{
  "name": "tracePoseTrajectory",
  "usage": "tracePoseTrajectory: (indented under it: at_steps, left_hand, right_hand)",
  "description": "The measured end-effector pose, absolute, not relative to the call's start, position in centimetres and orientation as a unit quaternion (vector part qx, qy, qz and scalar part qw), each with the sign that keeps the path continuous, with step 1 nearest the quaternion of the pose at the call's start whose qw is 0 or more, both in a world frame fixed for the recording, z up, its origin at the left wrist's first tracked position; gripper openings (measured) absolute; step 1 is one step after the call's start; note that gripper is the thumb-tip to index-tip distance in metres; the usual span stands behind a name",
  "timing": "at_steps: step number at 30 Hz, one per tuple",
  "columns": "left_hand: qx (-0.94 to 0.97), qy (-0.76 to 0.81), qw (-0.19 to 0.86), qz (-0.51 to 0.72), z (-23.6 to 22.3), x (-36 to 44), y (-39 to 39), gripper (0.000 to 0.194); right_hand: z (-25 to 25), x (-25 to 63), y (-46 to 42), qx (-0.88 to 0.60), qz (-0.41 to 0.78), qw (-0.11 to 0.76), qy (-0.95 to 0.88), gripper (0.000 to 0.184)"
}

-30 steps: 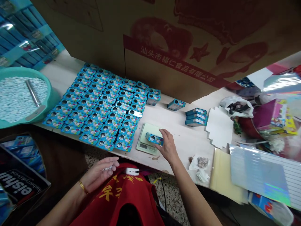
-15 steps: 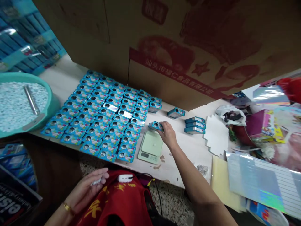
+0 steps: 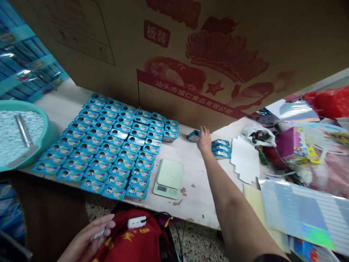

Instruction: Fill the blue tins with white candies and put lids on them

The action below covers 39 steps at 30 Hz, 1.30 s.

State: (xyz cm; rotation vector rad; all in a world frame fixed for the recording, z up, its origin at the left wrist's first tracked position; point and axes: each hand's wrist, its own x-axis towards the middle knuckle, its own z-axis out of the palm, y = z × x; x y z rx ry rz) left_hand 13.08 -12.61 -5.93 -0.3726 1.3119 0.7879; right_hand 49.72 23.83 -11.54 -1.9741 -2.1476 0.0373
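Note:
My right hand is closed around the right end of a small blue tin standing on the table near the cardboard box. The fingers hide that end, and I cannot tell whether a second tin is under them. Low at the left, my left hand is cupped palm up with several small white tablets in its curled fingers. A pale green kitchen scale lies in front, one white tablet on its platform. Many blue tins stand in close rows left of the scale.
A turquoise basin of pale tablets, with a metal tube in it, stands at the left. The big cardboard box walls off the back. Three tins, white card and shiny sheets lie to the right.
My right hand has moved from above the scale, where it held a tin, back and to the right to the lone tin. The view has shifted slightly; my left hand still holds tablets.

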Motion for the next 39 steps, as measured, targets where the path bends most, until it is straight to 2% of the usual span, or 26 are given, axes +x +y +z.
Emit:
tracePoseTrajectory:
  at_steps: [3,5,9,12,16,21,24,27,32,35,39]
  left_hand:
    - [-0.156,0.583,0.713,0.357,-5.0,14.1,-12.0,0.032]
    - [-0.144,0.581,0.717,0.357,-4.7,14.7,-11.7,0.031]
    - [-0.101,0.582,0.726,0.351,-4.6,16.4,-10.8,0.028]
    - [-0.05,0.582,0.739,0.336,-4.6,18.3,-9.8,0.024]
    - [0.04,0.541,0.783,0.303,-4.3,20.6,-8.8,0.028]
    - [0.139,0.556,0.773,0.27,-4.4,22.8,-8.1,0.035]
    - [0.276,0.602,0.712,0.234,-5.5,24.7,-6.6,0.036]
    - [0.474,0.621,0.584,0.221,-7.4,27.0,-3.4,0.03]
    - [0.638,0.663,0.387,0.065,-10.9,30.6,2.6,0.028]
    - [0.665,0.666,0.337,0.001,-12.7,32.4,4.3,0.028]
    - [0.682,0.657,0.321,-0.012,-13.3,33.4,5.0,0.024]
  right_hand:
    - [-11.6,50.5,24.2,-0.691,0.04,0.036,-0.721,0.043]
    - [-10.5,50.5,22.1,-0.684,0.034,0.035,-0.728,0.036]
    - [-6.7,49.3,14.9,-0.583,0.022,0.076,-0.809,0.04]
    - [-4.8,46.8,10.6,-0.507,0.046,0.044,-0.859,0.041]
    - [-5.0,43.4,8.2,-0.463,0.076,-0.006,-0.883,0.042]
    - [-4.9,43.2,6.9,-0.469,0.078,-0.001,-0.88,0.042]
    - [-4.7,45.6,6.0,-0.524,0.062,0.019,-0.849,0.044]
    - [-5.5,48.9,4.6,-0.61,0.046,0.034,-0.791,0.041]
    - [-8.9,52.6,1.8,-0.682,0.047,0.04,-0.729,0.037]
    - [-10.6,53.3,0.4,-0.686,0.05,0.057,-0.724,0.037]
    - [-11.4,53.8,-0.8,-0.679,0.05,0.094,-0.726,0.035]
